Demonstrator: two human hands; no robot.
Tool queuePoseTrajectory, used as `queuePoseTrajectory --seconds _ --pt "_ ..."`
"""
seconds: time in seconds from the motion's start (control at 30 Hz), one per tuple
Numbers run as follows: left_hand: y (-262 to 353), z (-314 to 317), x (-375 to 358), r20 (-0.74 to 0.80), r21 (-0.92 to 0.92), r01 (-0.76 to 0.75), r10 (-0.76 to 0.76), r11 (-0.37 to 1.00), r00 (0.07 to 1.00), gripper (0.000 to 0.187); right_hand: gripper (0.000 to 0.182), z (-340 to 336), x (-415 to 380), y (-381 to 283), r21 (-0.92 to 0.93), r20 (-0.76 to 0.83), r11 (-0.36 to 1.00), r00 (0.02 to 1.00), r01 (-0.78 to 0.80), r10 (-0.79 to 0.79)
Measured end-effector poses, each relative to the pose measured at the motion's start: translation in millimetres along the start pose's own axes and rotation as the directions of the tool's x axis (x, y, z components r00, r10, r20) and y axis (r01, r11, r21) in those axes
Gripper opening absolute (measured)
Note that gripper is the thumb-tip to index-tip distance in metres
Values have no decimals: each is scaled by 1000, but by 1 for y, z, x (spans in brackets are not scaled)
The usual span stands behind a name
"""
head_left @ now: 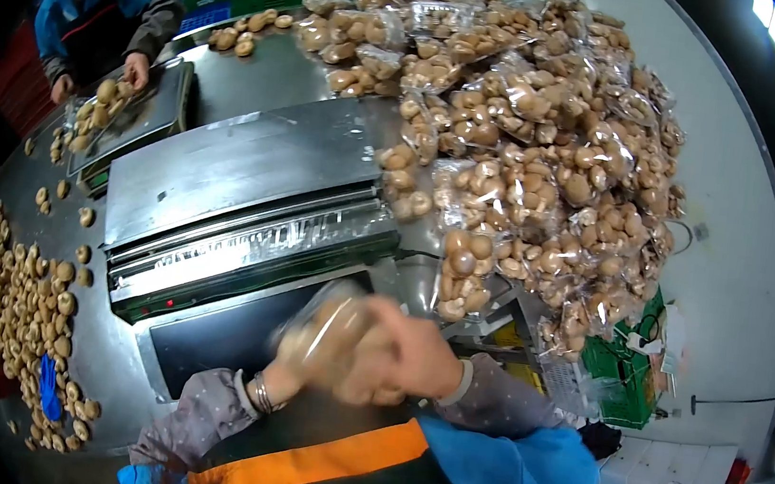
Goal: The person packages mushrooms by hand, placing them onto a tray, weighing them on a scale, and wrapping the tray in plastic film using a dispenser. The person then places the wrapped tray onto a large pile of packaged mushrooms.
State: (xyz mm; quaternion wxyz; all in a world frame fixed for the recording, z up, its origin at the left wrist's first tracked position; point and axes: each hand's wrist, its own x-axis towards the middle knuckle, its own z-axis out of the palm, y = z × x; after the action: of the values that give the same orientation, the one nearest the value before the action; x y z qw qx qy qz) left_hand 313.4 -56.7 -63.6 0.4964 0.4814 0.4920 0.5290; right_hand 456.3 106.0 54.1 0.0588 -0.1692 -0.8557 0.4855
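Note:
A clear plastic bag of mushrooms [331, 331] is held up in front of my body, blurred by motion. My right hand [421, 353] grips it from the right side, its fingers bent around the plastic. On the other side, my left hand [288, 376] holds the bag from below and behind. The left fingers are mostly hidden by the bag. Just beyond the hands lies a dark flat panel [225, 329] in a metal frame. Behind that stands a metal wrapping machine [242, 178] with a long bar and a small red light.
Bagged mushrooms [541, 154] form a large heap at the back right. Loose mushrooms [23, 296] and a blue glove [51, 387] lie at left. A co-worker [114, 1] handles mushrooms at a tray [164, 107]. Green crates [621, 374] stand low at right.

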Motion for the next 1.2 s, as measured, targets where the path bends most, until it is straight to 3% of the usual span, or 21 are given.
queuePoseTrajectory --seconds 0.03,0.07,0.1,0.17,0.2,0.27,0.37,0.4,0.43,0.53,0.63,0.73,0.8,0.87,0.9,0.93,1.0,1.03,1.07,1.13,1.2 --pt "-11 -2 1 -115 -109 90 -102 990 988 23 53 -4 -8 27 235 -102 949 966 -209 238" --pt "4 -6 -1 3 -558 361 -433 747 901 24 52 -5 -14 77 216 -360 964 905 -154 225" --pt "-3 -13 -3 12 -563 394 -469 727 883 25 44 -20 -19 92 402 -468 911 835 -89 288" --pt "-3 -20 -3 -22 -616 446 -580 649 814 24 46 -56 -46 158 920 -294 385 787 79 543" --pt "0 -21 -2 -54 -641 441 -610 629 791 21 50 -86 -48 149 844 -452 531 640 80 622" --pt "0 -21 -1 -89 -636 442 -629 633 772 21 58 -153 -65 188 721 -641 654 578 228 505" --pt "-5 -19 4 -76 -641 459 -645 616 760 19 60 -262 -70 155 500 -857 740 381 450 348" --pt "-7 -19 5 -80 -640 457 -645 618 760 19 59 -315 -75 188 196 -980 903 99 382 171" --pt "-7 -18 5 -82 -636 460 -647 620 758 20 59 -350 -75 183 42 -997 979 -61 198 55" --pt "-3 -16 8 -89 -620 469 -651 629 754 23 60 -442 -78 223 -50 -965 897 -210 -440 -157" --pt "13 -13 7 -121 -593 459 -637 661 761 27 64 -464 -89 254 25 -985 596 -120 -803 -121" --pt "25 -37 -3 -233 -390 329 -437 860 869 32 69 -465 -105 283 72 -993 394 -101 -916 -54" --pt "52 -73 -11 -425 -216 256 -326 942 844 31 73 -462 -112 291 144 -982 303 -175 -942 -78" --pt "98 -110 -13 -714 -204 147 -250 968 654 37 77 -447 -91 274 143 -963 398 -221 -906 -157" --pt "102 -142 -13 -805 106 174 -18 979 593 46 72 -405 -63 222 104 -948 584 -259 -805 -187" --pt "123 -161 -11 -880 221 249 83 943 467 63 65 -410 -48 227 7 -955 578 -177 -816 -239" --pt "133 -217 -5 -789 605 540 528 585 313 85 56 -423 -27 245 -176 -939 549 -28 -817 -344" --pt "130 -248 -4 -722 640 627 627 444 292 89 50 -398 -1 221 -397 -867 691 1 -604 -498" --pt "127 -274 -4 -718 606 696 642 386 269 96 46 -352 28 162 -380 -888 703 25 -601 -459" --pt "126 -312 -5 -885 389 809 424 441 194 103 41 -322 75 151 -477 -875 859 193 -185 -444" --pt "134 -326 -6 -949 283 869 252 406 192 103 38 -268 112 109 -586 -785 792 361 -171 -503"
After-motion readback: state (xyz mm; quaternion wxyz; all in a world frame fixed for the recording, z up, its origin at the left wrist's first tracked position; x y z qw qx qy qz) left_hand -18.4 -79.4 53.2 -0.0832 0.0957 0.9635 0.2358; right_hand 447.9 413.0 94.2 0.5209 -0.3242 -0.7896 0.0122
